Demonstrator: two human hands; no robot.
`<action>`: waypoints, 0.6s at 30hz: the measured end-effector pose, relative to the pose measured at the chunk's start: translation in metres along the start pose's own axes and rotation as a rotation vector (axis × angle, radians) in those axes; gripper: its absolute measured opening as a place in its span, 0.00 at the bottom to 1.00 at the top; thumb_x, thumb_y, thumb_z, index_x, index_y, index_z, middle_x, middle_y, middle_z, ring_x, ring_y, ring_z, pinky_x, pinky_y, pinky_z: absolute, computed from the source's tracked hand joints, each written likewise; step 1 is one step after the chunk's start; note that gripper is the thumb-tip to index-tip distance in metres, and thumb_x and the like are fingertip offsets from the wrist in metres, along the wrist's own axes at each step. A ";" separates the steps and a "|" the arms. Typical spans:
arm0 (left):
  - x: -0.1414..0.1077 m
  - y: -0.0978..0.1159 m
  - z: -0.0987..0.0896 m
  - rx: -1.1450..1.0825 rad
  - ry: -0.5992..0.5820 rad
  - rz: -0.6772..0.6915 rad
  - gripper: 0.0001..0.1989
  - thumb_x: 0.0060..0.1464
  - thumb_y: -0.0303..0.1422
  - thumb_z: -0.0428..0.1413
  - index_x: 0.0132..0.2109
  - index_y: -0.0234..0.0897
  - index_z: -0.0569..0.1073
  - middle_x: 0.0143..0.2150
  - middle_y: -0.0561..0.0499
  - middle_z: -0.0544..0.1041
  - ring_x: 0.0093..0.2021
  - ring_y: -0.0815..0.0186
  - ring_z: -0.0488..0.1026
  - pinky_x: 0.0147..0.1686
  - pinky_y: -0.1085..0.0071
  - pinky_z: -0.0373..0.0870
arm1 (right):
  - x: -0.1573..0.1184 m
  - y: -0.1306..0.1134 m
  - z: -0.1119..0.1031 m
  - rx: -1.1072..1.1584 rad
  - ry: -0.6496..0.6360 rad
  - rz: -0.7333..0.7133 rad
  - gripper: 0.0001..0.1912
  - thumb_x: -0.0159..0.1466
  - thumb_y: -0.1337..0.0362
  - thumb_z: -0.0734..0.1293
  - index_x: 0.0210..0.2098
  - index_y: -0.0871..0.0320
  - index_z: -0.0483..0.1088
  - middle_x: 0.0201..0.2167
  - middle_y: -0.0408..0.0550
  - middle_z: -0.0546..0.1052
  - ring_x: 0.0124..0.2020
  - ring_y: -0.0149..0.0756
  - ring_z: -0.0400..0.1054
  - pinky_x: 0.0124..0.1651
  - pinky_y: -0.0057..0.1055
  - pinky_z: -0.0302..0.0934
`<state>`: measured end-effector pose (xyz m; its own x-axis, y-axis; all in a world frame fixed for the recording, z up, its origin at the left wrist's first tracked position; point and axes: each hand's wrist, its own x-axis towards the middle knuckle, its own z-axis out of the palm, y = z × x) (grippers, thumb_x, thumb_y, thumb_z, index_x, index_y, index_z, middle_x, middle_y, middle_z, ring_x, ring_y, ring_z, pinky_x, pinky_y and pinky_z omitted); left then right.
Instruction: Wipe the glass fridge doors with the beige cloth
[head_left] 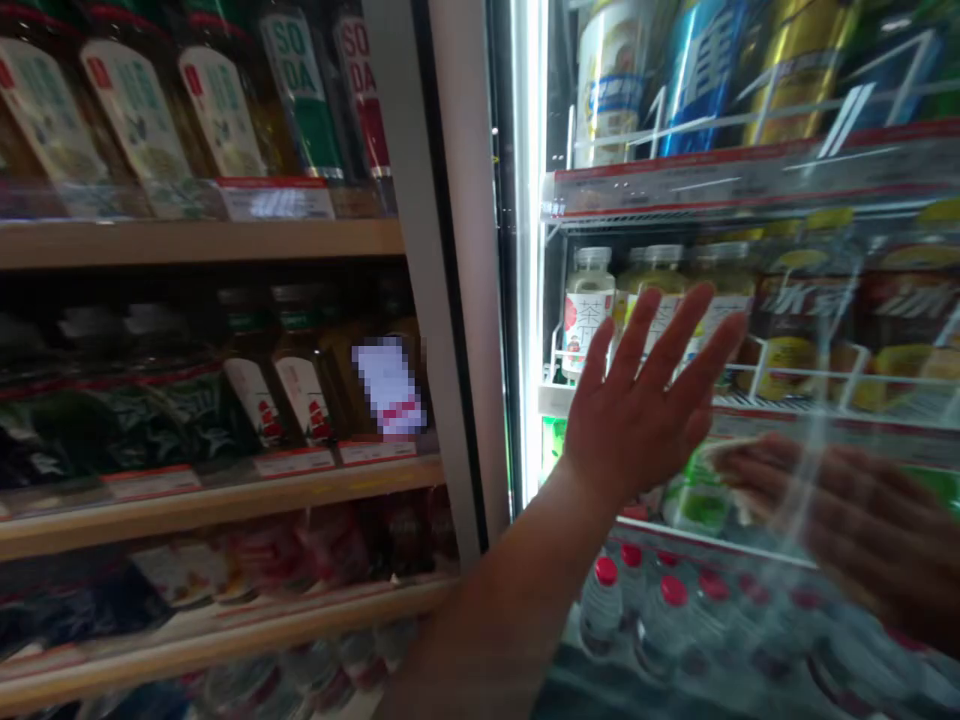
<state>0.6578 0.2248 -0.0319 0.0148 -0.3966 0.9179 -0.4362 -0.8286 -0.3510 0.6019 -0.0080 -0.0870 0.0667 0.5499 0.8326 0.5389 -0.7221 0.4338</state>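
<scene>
Pale, soft-looking cloth (744, 505) right of centre, its long axis unclear, held under the blurred, close-together fingers of the right hand (855, 515), the nearer one; up and left, the left hand (637, 430) spreads, fingers apart, seemingly against smooth glass (811, 465). Behind stand rounded bottles (589, 320); wooden shelves (225, 508) fill the left

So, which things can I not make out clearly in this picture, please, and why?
Head view: full shape of the pale cloth-like item, partly covered by the right hand and blurred.
Head view: whatever is directly behind the left hand, hidden by it.
Head view: top of the blue can, cut off by the upper edge.
Head view: wording on the price tags, small and blurred.
</scene>
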 end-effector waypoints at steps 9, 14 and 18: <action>0.002 -0.003 0.005 -0.155 0.001 -0.022 0.31 0.67 0.34 0.50 0.74 0.45 0.55 0.76 0.53 0.49 0.77 0.57 0.34 0.75 0.50 0.37 | -0.002 0.038 -0.028 -0.292 0.373 0.182 0.25 0.66 0.74 0.67 0.59 0.46 0.72 0.63 0.44 0.74 0.66 0.52 0.66 0.65 0.53 0.64; 0.002 -0.002 0.003 -0.137 0.009 -0.039 0.29 0.66 0.33 0.50 0.73 0.43 0.60 0.75 0.50 0.53 0.77 0.55 0.39 0.75 0.49 0.41 | -0.033 0.010 -0.019 -0.145 -0.141 -0.121 0.16 0.68 0.67 0.68 0.55 0.50 0.73 0.63 0.43 0.73 0.68 0.41 0.62 0.75 0.43 0.48; -0.021 0.001 0.004 -0.067 0.050 -0.053 0.28 0.66 0.33 0.51 0.71 0.43 0.63 0.74 0.47 0.56 0.77 0.54 0.42 0.74 0.49 0.43 | -0.031 0.034 -0.037 -0.256 0.021 0.048 0.18 0.68 0.67 0.68 0.56 0.48 0.71 0.64 0.44 0.73 0.69 0.45 0.62 0.73 0.49 0.51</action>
<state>0.6608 0.2312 -0.0524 -0.0053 -0.3313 0.9435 -0.4951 -0.8189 -0.2903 0.5873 -0.0648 -0.0853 0.0678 0.5058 0.8600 0.3054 -0.8311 0.4647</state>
